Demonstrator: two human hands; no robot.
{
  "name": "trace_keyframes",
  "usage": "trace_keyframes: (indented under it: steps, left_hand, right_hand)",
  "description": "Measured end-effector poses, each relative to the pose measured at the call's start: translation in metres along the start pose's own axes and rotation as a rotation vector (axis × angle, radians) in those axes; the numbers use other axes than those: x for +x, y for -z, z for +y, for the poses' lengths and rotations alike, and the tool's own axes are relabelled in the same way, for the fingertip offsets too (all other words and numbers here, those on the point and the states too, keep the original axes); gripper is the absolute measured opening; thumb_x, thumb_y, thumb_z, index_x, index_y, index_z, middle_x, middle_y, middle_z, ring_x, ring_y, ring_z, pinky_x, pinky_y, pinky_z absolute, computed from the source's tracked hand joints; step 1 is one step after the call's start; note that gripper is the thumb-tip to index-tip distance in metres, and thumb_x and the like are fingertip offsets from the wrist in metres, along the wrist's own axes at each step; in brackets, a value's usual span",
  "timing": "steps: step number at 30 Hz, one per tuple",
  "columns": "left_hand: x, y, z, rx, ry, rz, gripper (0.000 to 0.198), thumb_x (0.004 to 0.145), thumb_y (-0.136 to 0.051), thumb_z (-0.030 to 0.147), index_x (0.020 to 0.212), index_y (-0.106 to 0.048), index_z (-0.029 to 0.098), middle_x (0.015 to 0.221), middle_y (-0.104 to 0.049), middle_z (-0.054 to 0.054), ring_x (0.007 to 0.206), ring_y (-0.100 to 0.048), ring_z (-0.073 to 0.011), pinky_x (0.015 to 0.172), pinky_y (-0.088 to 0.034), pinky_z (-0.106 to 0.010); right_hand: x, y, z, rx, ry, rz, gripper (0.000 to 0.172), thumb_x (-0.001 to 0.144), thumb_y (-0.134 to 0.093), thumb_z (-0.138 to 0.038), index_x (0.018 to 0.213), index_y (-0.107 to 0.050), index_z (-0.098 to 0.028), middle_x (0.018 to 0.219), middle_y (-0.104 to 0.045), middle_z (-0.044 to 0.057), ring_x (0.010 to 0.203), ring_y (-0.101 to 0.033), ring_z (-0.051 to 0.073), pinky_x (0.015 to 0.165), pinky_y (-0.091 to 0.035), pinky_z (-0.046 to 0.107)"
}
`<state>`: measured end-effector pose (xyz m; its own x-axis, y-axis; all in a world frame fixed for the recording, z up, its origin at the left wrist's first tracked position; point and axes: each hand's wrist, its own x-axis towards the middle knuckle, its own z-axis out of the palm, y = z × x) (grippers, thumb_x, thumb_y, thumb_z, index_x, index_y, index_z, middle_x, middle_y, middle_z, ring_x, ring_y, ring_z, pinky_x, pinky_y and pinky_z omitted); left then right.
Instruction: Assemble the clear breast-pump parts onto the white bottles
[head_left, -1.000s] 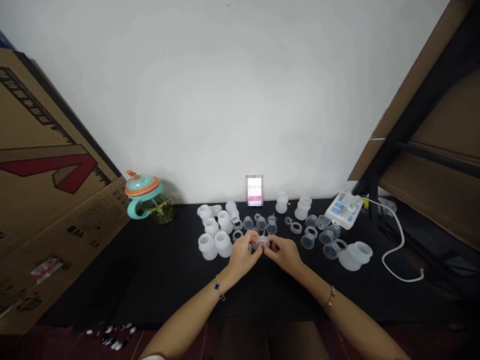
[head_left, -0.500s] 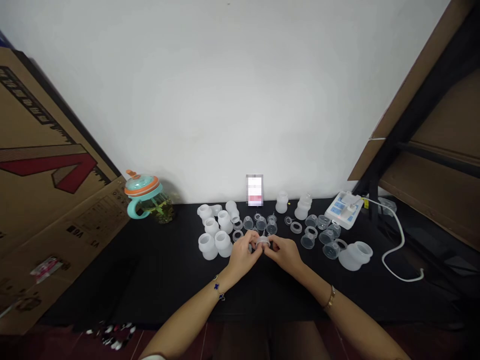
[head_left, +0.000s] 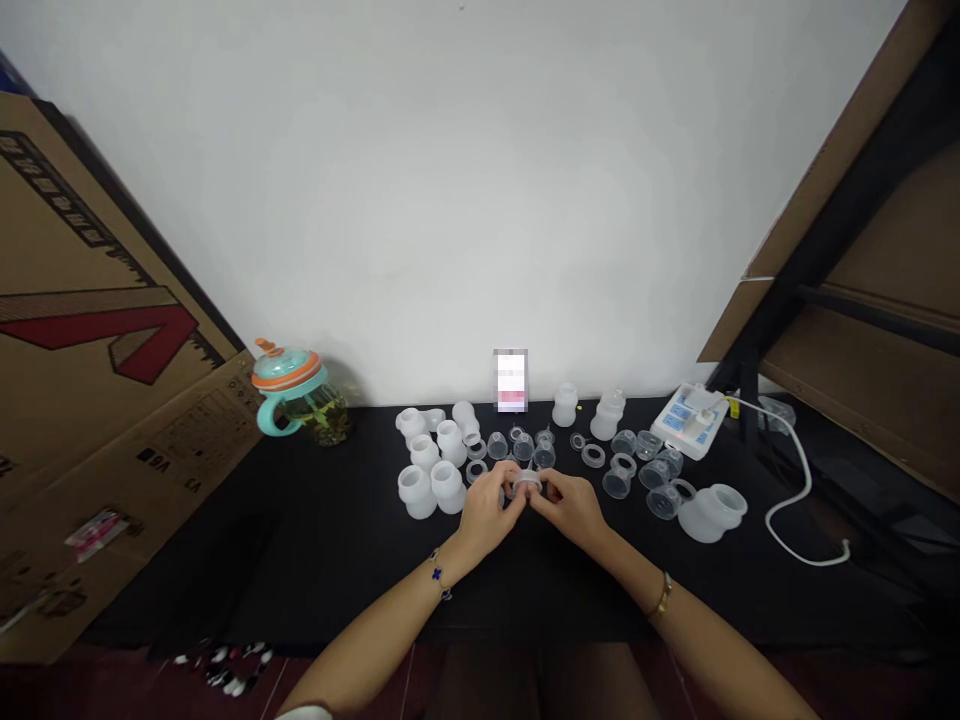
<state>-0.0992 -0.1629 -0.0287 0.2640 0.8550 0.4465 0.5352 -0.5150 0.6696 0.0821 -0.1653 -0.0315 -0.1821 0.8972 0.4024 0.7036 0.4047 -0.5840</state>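
Note:
My left hand (head_left: 487,510) and my right hand (head_left: 566,507) meet at the middle of the black table. Between their fingertips they pinch a translucent bottle collar ring (head_left: 528,478) from both sides. Some thin clear part rises from the ring, too small to make out well. Just behind the hands lie clear plastic caps (head_left: 523,447) and loose rings (head_left: 475,470). White round-bodied bottles (head_left: 448,487) stand in a cluster to the left of my left hand. Further right are more clear caps (head_left: 616,484) and a larger white bottle (head_left: 709,513) lying tilted.
A teal-lidded glass jug (head_left: 300,400) stands at the left beside a cardboard box (head_left: 90,380). A phone (head_left: 511,381) leans on the wall. Two bottles (head_left: 607,415) stand right of it. A power strip (head_left: 688,420) with a white cable (head_left: 802,470) lies at the right.
Both hands keep their grip on the ring, with only a slight shift of the fingers around it. The whole view has moved very little.

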Motion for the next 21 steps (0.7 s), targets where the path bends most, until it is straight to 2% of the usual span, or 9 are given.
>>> trace_keyframes:
  steps: [4,11,17,21]
  left_hand:
    - [0.0001,0.0022,-0.0007,-0.018,-0.028,-0.004,0.013,0.100,-0.048,0.031,0.107,-0.056,0.023,0.081,-0.067,0.000,0.075,-0.064,-0.0183,0.075,-0.049,-0.032]
    - [0.0009,0.0012,-0.0033,0.055,-0.054,0.035,0.013,0.098,-0.051,0.027,0.107,-0.059,0.023,0.082,-0.068,0.000,0.076,-0.064,-0.0182,0.074,-0.048,-0.031]
    - [0.0014,0.0003,-0.0061,0.192,-0.091,0.097,0.016,0.094,-0.056,0.023,0.108,-0.065,0.023,0.084,-0.071,-0.002,0.074,-0.064,-0.0198,0.073,-0.048,-0.033]
    - [0.0010,0.0004,-0.0075,0.253,-0.149,0.122,0.021,0.096,-0.055,0.023,0.112,-0.068,0.024,0.095,-0.076,-0.005,0.083,-0.068,-0.0224,0.080,-0.050,-0.037]
  right_hand:
    - [-0.0001,0.0027,-0.0022,0.019,-0.008,-0.019,0.022,0.089,-0.056,-0.036,0.081,-0.069,-0.021,0.053,-0.054,-0.004,0.048,-0.049,0.012,0.052,-0.029,0.023]
    - [0.0002,0.0017,-0.0014,0.013,-0.020,-0.057,0.023,0.091,-0.055,-0.037,0.080,-0.067,-0.021,0.055,-0.055,-0.004,0.050,-0.050,0.012,0.053,-0.027,0.024]
    - [0.0015,0.0007,0.0006,0.034,-0.019,-0.077,0.023,0.093,-0.057,-0.040,0.094,-0.069,-0.021,0.061,-0.058,-0.004,0.054,-0.054,0.013,0.054,-0.030,0.024]
    - [0.0013,0.0001,0.0006,0.061,-0.017,-0.078,0.023,0.093,-0.058,-0.041,0.100,-0.069,-0.022,0.064,-0.060,-0.003,0.056,-0.056,0.014,0.054,-0.034,0.023]
